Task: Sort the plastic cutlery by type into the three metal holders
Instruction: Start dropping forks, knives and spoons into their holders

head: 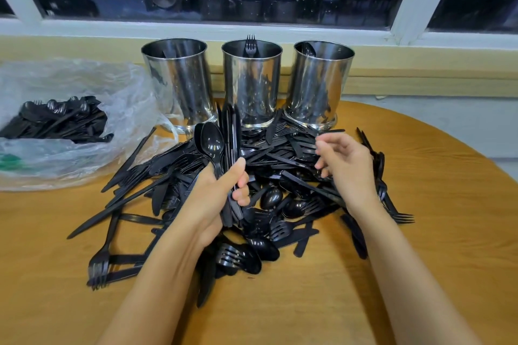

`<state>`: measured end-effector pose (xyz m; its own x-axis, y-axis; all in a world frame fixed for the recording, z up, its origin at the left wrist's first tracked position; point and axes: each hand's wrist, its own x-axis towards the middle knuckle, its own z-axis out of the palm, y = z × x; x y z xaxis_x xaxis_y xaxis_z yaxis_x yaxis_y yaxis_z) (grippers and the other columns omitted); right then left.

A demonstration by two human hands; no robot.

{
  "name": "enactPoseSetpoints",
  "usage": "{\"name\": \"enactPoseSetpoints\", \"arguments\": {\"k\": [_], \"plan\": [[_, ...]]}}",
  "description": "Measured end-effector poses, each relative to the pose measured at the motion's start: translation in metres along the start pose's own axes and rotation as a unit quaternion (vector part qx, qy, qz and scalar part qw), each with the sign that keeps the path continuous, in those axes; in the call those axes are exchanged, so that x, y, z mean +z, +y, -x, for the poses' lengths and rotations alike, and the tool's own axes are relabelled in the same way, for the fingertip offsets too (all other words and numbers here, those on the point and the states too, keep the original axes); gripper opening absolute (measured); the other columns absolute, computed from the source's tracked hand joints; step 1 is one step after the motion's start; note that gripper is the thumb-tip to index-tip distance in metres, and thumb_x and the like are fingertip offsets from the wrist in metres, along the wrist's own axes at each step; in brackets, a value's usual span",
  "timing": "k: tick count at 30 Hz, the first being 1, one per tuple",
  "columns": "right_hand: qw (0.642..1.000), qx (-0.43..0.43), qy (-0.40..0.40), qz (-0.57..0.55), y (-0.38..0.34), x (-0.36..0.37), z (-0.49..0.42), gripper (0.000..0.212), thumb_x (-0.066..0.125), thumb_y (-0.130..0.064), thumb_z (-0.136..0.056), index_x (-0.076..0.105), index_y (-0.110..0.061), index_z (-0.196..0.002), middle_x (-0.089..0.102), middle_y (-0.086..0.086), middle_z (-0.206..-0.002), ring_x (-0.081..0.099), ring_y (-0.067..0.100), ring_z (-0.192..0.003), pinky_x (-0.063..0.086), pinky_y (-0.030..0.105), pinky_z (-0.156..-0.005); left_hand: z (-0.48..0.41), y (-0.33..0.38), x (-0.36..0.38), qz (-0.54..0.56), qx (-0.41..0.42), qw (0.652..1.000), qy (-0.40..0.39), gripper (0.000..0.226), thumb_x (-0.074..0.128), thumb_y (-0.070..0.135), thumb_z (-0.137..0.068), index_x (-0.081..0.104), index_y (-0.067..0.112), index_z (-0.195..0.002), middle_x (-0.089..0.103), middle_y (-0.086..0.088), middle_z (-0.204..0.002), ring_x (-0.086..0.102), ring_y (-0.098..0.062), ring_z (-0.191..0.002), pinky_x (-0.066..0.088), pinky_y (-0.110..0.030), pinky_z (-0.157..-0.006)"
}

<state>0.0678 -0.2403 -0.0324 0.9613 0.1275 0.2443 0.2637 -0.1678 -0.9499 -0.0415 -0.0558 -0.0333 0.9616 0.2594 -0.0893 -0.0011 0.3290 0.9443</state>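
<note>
Three shiny metal holders stand in a row at the table's far edge: the left holder (178, 78), the middle holder (251, 78) with a fork (250, 45) sticking up, and the right holder (319, 78) with a spoon bowl at its rim. In front of them lies a big pile of black plastic cutlery (283, 199). My left hand (215, 199) grips a bundle of cutlery (224, 145) upright over the pile, with spoon bowls on top. My right hand (346, 162) hovers over the pile's right side with loosely curled fingers, holding nothing that I can see.
A clear plastic bag (92, 87) with more black cutlery (61, 120) lies at the left of the round wooden table (420, 232). A window sill and a dark window run behind the holders. Stray forks lie at the pile's left and right edges.
</note>
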Motion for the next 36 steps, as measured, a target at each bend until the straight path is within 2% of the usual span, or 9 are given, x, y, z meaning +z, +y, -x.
{"name": "enactPoseSetpoints", "arguments": {"k": [4,7,12,19,22,26,29,32,36], "plan": [[0.967,-0.026,-0.111,0.229,0.011,0.003,0.001,0.002,0.070,-0.019,-0.088,0.069,-0.021,-0.088,0.066,-0.008,-0.079,0.056,-0.001,-0.066,0.048,0.012,-0.065,-0.001,-0.001,-0.002,0.050,-0.017,0.998,0.046,0.025,0.054,0.020,-0.100,0.059,0.010,-0.122,0.045,0.004,-0.062,0.039,-0.007,-0.050,0.040,-0.019,-0.048],[0.931,-0.020,-0.173,0.322,0.012,0.010,0.006,0.012,0.072,-0.030,-0.087,0.068,-0.025,-0.097,0.065,-0.013,-0.079,0.052,-0.001,-0.069,0.044,0.023,-0.065,-0.003,-0.002,-0.003,0.067,-0.027,0.995,0.068,0.028,0.055,0.020,-0.099,0.057,0.008,-0.124,0.046,0.003,-0.063,0.040,-0.007,-0.050,0.041,-0.018,-0.047],[0.907,-0.081,-0.151,0.386,0.006,0.013,0.009,0.023,0.065,-0.030,-0.091,0.063,-0.032,-0.115,0.060,-0.013,-0.089,0.051,0.003,-0.080,0.034,0.018,-0.060,-0.004,-0.001,-0.002,0.068,-0.041,0.994,0.071,0.024,0.056,0.021,-0.098,0.059,0.009,-0.119,0.046,0.003,-0.064,0.040,-0.007,-0.050,0.042,-0.019,-0.048],[0.950,-0.283,0.086,0.101,-0.022,0.002,0.011,0.019,0.057,-0.016,-0.095,0.059,-0.022,-0.112,0.054,-0.010,-0.089,0.052,0.008,-0.071,0.047,0.027,-0.062,-0.004,-0.003,-0.004,0.045,-0.049,0.996,0.060,0.036,0.055,0.024,-0.099,0.052,0.016,-0.065,0.046,0.000,-0.062,0.044,-0.009,-0.049,0.040,-0.025,-0.056],[0.969,-0.208,0.094,-0.091,-0.033,0.006,0.018,0.023,0.058,-0.002,-0.093,0.051,-0.024,-0.095,0.062,-0.014,-0.084,0.067,0.020,-0.078,0.056,0.032,-0.069,-0.004,-0.002,-0.003,0.046,-0.045,0.996,0.060,0.042,0.055,0.024,-0.099,0.060,0.017,-0.058,0.052,-0.002,-0.063,0.048,-0.012,-0.053,0.044,-0.027,-0.060],[0.971,-0.030,0.008,-0.236,-0.037,0.020,0.024,0.022,0.061,0.010,-0.087,0.051,-0.008,-0.084,0.068,-0.006,-0.078,0.073,0.019,-0.088,0.056,0.022,-0.078,-0.005,-0.005,0.000,0.032,-0.029,0.996,0.083,0.027,0.053,0.022,-0.100,0.069,0.002,-0.092,0.074,-0.008,-0.088,0.070,-0.015,-0.073,0.060,-0.025,-0.069],[0.981,0.023,-0.059,-0.184,-0.031,0.035,0.031,0.017,0.065,0.005,-0.087,0.053,-0.008,-0.085,0.066,0.012,-0.087,0.073,0.020,-0.087,0.057,0.024,-0.076,-0.006,-0.008,0.002,0.041,-0.006,0.996,0.076,0.025,0.050,0.017,-0.101,0.064,-0.001,-0.110,0.073,-0.011,-0.111,0.072,-0.024,-0.100,0.060,-0.033,-0.083],[0.994,-0.016,-0.110,-0.014,-0.022,0.048,0.038,0.014,0.072,-0.005,-0.083,0.061,-0.015,-0.086,0.066,0.005,-0.084,0.067,0.015,-0.078,0.057,0.026,-0.072,-0.004,-0.005,0.004,0.078,0.002,0.993,0.089,0.022,0.052,0.011,-0.100,0.061,-0.005,-0.111,0.072,-0.015,-0.114,0.071,-0.028,-0.104,0.060,-0.036,-0.082],[0.975,-0.067,-0.204,0.054,-0.020,0.053,0.045,0.009,0.077,-0.016,-0.080,0.068,-0.017,-0.082,0.064,-0.010,-0.074,0.056,0.001,-0.070,0.046,0.013,-0.067,-0.003,-0.002,0.001,0.072,0.031,0.991,0.106,0.037,0.054,0.007,-0.098,0.076,0.018,-0.070,0.075,-0.008,-0.084,0.073,-0.019,-0.082,0.061,-0.032,-0.072]]}}
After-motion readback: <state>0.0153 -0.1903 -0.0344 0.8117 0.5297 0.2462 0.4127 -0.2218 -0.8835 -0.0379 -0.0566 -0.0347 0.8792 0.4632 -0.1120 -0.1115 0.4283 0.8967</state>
